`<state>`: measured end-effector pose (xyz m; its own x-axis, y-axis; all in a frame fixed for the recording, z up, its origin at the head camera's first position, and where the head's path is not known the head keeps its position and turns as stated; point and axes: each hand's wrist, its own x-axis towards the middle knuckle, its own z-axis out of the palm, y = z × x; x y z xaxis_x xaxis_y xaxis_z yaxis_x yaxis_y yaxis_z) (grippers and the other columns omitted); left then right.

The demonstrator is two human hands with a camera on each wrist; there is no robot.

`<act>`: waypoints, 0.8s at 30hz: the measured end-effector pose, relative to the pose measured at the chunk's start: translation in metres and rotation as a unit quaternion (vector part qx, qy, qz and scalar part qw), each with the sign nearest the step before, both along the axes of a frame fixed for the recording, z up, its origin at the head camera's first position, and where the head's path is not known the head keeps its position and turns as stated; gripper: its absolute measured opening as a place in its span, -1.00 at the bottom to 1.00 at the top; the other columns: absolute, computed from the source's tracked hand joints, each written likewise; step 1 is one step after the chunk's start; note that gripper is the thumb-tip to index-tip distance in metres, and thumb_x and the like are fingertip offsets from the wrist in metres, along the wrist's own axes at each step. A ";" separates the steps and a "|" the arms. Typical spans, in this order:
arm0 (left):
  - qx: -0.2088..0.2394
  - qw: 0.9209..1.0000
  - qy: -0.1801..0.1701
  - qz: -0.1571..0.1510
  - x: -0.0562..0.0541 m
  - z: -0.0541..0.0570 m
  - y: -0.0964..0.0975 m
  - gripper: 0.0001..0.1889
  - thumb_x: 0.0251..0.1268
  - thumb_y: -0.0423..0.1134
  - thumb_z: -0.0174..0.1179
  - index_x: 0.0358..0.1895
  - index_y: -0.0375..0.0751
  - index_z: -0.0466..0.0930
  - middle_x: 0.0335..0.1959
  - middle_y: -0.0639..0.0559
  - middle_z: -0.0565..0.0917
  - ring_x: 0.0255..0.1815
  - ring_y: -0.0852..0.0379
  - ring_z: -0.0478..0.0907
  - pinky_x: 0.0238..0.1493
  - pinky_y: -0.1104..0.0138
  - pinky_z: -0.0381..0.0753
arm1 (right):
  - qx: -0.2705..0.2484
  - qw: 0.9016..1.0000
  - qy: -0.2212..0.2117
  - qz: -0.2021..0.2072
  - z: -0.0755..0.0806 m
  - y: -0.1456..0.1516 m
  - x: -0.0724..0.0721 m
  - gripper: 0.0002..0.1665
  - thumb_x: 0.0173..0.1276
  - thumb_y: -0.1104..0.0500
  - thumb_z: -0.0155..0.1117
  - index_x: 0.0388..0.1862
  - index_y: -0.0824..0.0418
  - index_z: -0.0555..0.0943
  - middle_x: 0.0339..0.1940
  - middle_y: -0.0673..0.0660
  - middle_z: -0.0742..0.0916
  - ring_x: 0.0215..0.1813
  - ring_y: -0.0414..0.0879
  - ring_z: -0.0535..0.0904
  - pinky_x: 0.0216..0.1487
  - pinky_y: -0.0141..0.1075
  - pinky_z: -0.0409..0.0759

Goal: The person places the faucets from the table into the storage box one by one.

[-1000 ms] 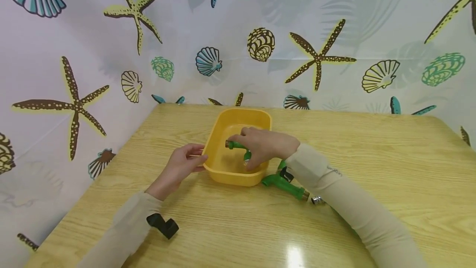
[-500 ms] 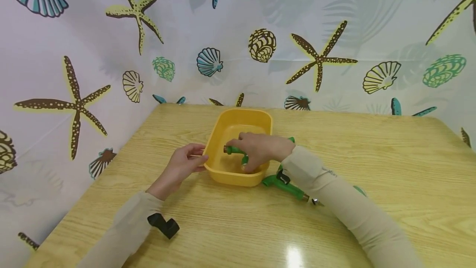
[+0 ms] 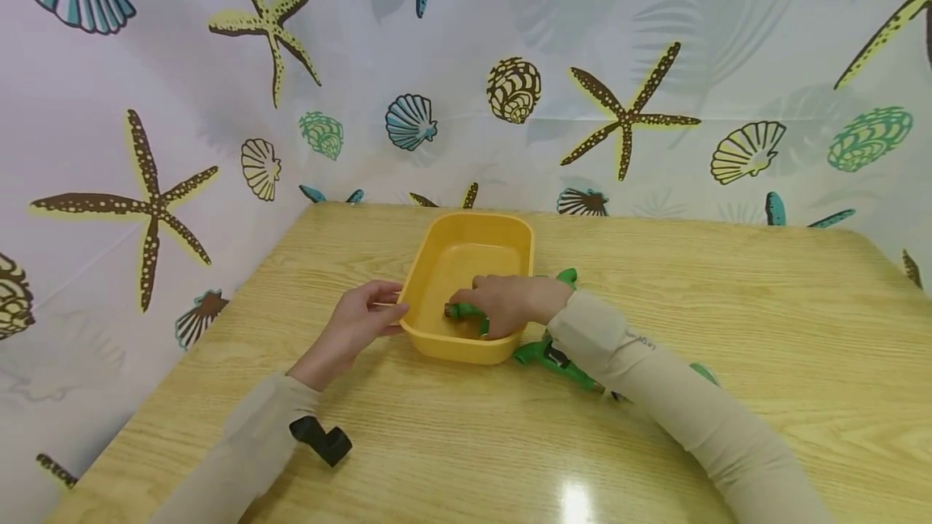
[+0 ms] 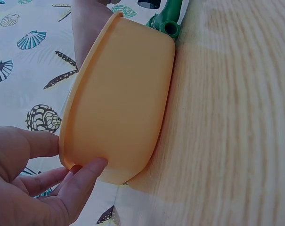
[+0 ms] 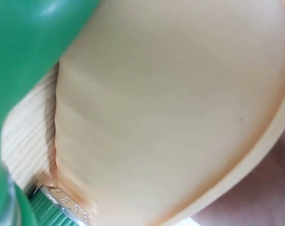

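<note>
A yellow plastic tub (image 3: 455, 351) stands on the wooden table. My left hand (image 3: 355, 322) pinches its left rim, with fingers on both sides of the edge in the left wrist view (image 4: 43, 174). Down inside the tub, my right hand (image 3: 502, 303) grips a green tap (image 3: 464, 310) whose brass threaded end points left. The palm covers most of that tap. Against the tub's near right side lies another green tap (image 3: 537, 353), partly under the right wrist. In the right wrist view, the tub's wall (image 5: 170, 103) fills the middle, and the hand's fingers are hidden.
Behind the right wrist a further green piece (image 3: 568, 275) shows, and another green bit (image 3: 705, 373) peeks out beyond the right sleeve. A patterned cloth (image 3: 466, 136) hangs behind the table (image 3: 437, 443).
The right hand has lowered the green tap deeper into the tub and slightly toward the near side. My left hand stays on the rim, and the tub has not moved.
</note>
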<state>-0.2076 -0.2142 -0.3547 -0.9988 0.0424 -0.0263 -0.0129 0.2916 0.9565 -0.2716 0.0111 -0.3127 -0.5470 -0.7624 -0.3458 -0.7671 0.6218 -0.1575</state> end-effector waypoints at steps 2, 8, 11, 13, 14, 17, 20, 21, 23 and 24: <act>-0.001 1.000 -0.002 -0.001 0.000 0.000 0.000 -0.57 0.39 -0.41 0.13 0.26 -0.49 0.36 0.08 -0.33 0.47 0.06 -0.20 0.53 -0.04 0.15 0.67 | 0.003 1.000 0.003 0.005 -0.002 0.000 0.001 -0.22 0.32 -0.03 0.31 0.46 0.10 0.29 0.03 0.16 0.52 -0.03 0.00 0.45 0.06 -0.13 0.54; -0.006 1.000 -0.003 0.000 0.000 0.000 0.001 -0.57 0.40 -0.40 0.13 0.26 -0.50 0.36 0.08 -0.34 0.47 0.06 -0.20 0.54 -0.05 0.15 0.68 | 0.002 1.000 0.004 0.010 -0.002 0.000 0.002 -0.21 0.32 -0.04 0.31 0.46 0.13 0.28 0.00 0.15 0.53 -0.05 -0.02 0.46 0.06 -0.15 0.53; -0.007 1.000 -0.005 -0.001 0.000 0.000 0.000 -0.57 0.40 -0.40 0.13 0.27 -0.50 0.35 0.09 -0.35 0.46 0.06 -0.21 0.53 -0.05 0.15 0.68 | 0.002 1.000 0.002 0.008 -0.002 0.000 0.002 -0.21 0.32 -0.03 0.31 0.46 0.13 0.28 0.01 0.15 0.54 -0.05 -0.02 0.46 0.07 -0.16 0.53; -0.007 1.000 -0.007 -0.001 0.000 0.000 0.000 -0.57 0.40 -0.40 0.13 0.27 -0.49 0.35 0.09 -0.34 0.46 0.06 -0.20 0.53 -0.05 0.16 0.68 | 0.003 1.000 0.001 0.008 -0.003 0.000 0.001 -0.21 0.33 -0.03 0.30 0.47 0.13 0.27 0.02 0.15 0.54 -0.04 -0.03 0.46 0.08 -0.17 0.53; -0.008 1.000 -0.006 -0.002 0.001 0.000 0.000 -0.56 0.41 -0.39 0.13 0.27 -0.50 0.35 0.09 -0.34 0.46 0.06 -0.20 0.53 -0.05 0.16 0.68 | 0.002 1.000 0.000 0.008 -0.003 0.000 0.001 -0.21 0.32 -0.03 0.31 0.47 0.13 0.27 0.02 0.15 0.54 -0.04 -0.03 0.46 0.08 -0.17 0.52; -0.007 1.000 -0.005 -0.003 0.001 0.001 0.000 -0.56 0.40 -0.39 0.13 0.27 -0.50 0.34 0.09 -0.34 0.46 0.06 -0.20 0.53 -0.05 0.17 0.68 | -0.001 1.000 -0.002 0.008 -0.004 0.000 0.001 -0.20 0.32 -0.03 0.31 0.47 0.13 0.28 0.03 0.15 0.54 -0.04 -0.04 0.46 0.09 -0.18 0.52; -0.006 1.000 -0.004 -0.004 0.002 0.001 0.000 -0.56 0.40 -0.40 0.12 0.28 -0.50 0.34 0.09 -0.34 0.45 0.06 -0.21 0.53 -0.04 0.17 0.68 | -0.001 1.000 -0.002 0.005 -0.004 0.000 0.001 -0.20 0.32 -0.03 0.31 0.47 0.12 0.28 0.04 0.14 0.53 -0.03 -0.03 0.46 0.10 -0.17 0.52; -0.006 1.000 -0.004 -0.004 0.002 0.001 0.000 -0.56 0.41 -0.40 0.12 0.28 -0.49 0.34 0.09 -0.34 0.45 0.06 -0.20 0.53 -0.05 0.17 0.68 | 0.000 1.000 -0.002 0.004 -0.004 0.000 0.001 -0.21 0.32 -0.03 0.31 0.47 0.12 0.28 0.04 0.14 0.53 -0.03 -0.03 0.46 0.10 -0.17 0.52; -0.009 1.000 -0.002 -0.004 0.002 0.001 0.000 -0.56 0.41 -0.39 0.13 0.27 -0.49 0.35 0.09 -0.34 0.45 0.05 -0.20 0.53 -0.05 0.17 0.68 | 0.002 1.000 -0.003 0.001 -0.003 -0.001 0.002 -0.21 0.32 -0.02 0.31 0.47 0.11 0.28 0.04 0.14 0.53 -0.03 -0.03 0.46 0.11 -0.16 0.52; -0.011 1.000 0.000 -0.004 0.002 0.001 0.000 -0.56 0.41 -0.39 0.13 0.27 -0.50 0.35 0.09 -0.34 0.46 0.05 -0.20 0.54 -0.05 0.16 0.68 | 0.002 1.000 -0.004 0.000 -0.003 -0.001 0.002 -0.21 0.32 -0.02 0.31 0.47 0.11 0.27 0.05 0.14 0.53 -0.03 -0.03 0.47 0.11 -0.16 0.52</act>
<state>-0.2054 -0.2147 -0.3540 -0.9983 0.0507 -0.0273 -0.0101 0.3118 0.9501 -0.2697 0.0103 -0.3153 -0.5445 -0.7604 -0.3540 -0.7656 0.6230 -0.1606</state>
